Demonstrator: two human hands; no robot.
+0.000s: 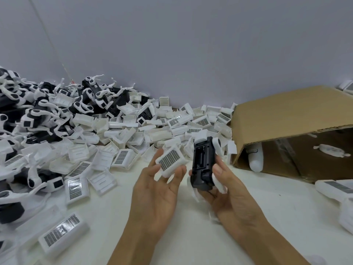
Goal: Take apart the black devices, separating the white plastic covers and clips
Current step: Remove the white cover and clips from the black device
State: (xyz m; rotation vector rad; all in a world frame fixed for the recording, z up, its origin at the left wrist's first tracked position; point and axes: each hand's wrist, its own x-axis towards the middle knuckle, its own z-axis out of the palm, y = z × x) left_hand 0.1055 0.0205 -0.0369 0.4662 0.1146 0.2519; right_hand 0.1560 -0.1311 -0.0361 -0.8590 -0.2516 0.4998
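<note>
1. Two hands up over my table: left hand pinches a white cover (label side up).
2. Right hand grips the black device, compartment open, beside the cardboard box.

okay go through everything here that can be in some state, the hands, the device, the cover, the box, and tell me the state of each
left hand: fingers loosely curled around the white cover
white cover: detached from the device, label side up
right hand: gripping the black device
black device: cover off, inner compartment exposed, white clip parts still attached
cardboard box: tipped on its side, open, white items inside
</note>
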